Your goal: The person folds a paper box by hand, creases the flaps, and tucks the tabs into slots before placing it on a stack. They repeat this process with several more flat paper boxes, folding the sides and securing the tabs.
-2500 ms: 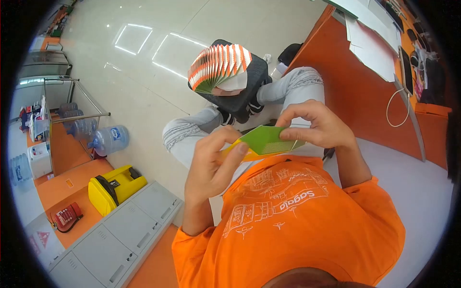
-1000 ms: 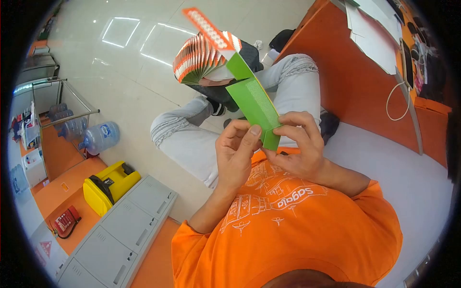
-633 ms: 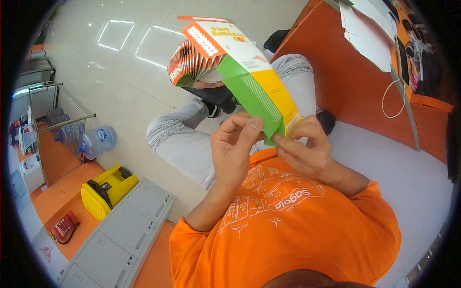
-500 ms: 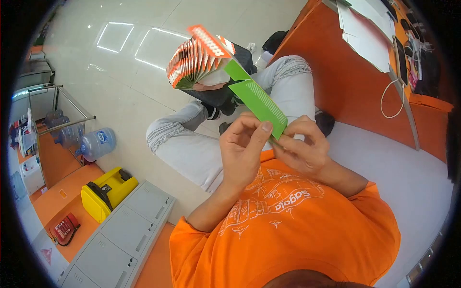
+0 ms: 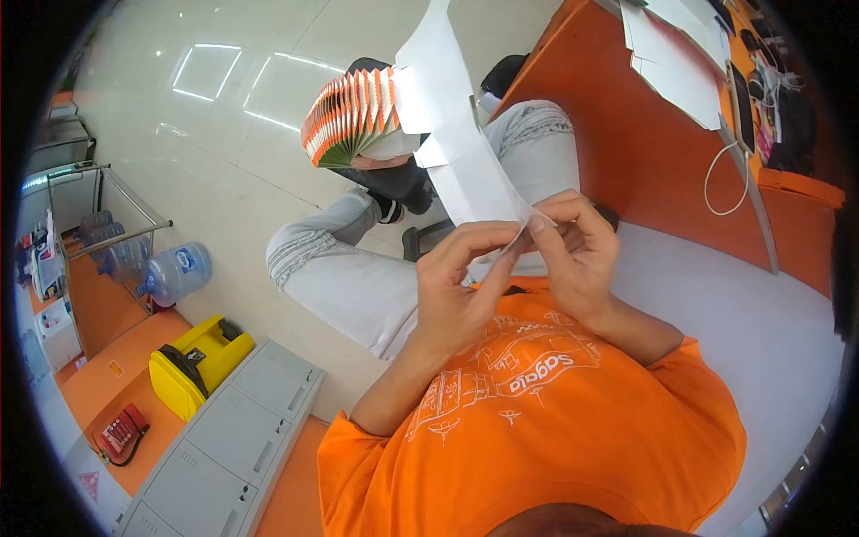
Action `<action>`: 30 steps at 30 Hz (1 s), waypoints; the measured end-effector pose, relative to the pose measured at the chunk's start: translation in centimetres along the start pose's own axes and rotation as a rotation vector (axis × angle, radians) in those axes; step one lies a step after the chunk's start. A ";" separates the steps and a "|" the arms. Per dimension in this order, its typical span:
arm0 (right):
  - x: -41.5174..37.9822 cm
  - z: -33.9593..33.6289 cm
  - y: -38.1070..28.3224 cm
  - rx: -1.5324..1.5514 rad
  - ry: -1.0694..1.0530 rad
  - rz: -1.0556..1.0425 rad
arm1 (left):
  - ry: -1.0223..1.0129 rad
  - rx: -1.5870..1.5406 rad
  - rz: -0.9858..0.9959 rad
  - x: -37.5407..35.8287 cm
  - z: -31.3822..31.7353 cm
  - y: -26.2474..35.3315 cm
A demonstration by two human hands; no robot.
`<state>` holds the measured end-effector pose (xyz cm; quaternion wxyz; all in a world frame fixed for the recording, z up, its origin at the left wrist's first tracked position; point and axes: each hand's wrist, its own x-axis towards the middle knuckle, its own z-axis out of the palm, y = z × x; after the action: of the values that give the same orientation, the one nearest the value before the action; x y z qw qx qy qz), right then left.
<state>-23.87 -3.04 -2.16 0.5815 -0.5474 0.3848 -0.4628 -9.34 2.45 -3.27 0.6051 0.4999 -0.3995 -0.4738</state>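
Note:
A flat, unfolded carton blank (image 5: 474, 174) rises from my hands over my lap, its plain white side facing me and its flaps spread. My left hand (image 5: 465, 273) pinches its near edge between thumb and fingers. Close beside it, my right hand (image 5: 580, 255) grips the same edge with thumb and fingertips. Past the blank, a fanned stack of orange, white and green flat cartons (image 5: 349, 121) rests on something dark near my feet. The blank hides part of that stack's right side.
At the right stands an orange desk (image 5: 608, 116) with white papers (image 5: 676, 67) and a white cable (image 5: 716, 201). Water bottles (image 5: 177, 271), a yellow bin (image 5: 197, 362), grey lockers (image 5: 228, 438) and a fire extinguisher (image 5: 121, 434) are at the left.
The carton blank has been turned over from its green and orange printed side to its white side, and stands more upright. My right hand's fingers have shifted up along its edge.

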 end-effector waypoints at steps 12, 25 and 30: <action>2.1 -3.8 -0.8 0.150 -0.238 0.643 | 0.112 0.349 0.016 0.8 -0.9 1.0; 2.5 -4.2 -0.8 0.129 -0.277 0.795 | -0.036 0.394 -0.005 0.6 -0.4 1.0; 1.6 -3.6 0.4 0.098 -0.273 0.672 | -0.036 0.354 -0.005 0.0 -0.3 -0.3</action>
<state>-26.85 -5.62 -2.83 0.7727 -0.4186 0.4393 -0.1865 -9.08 2.51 -3.63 0.4993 0.5911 -0.4860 -0.4063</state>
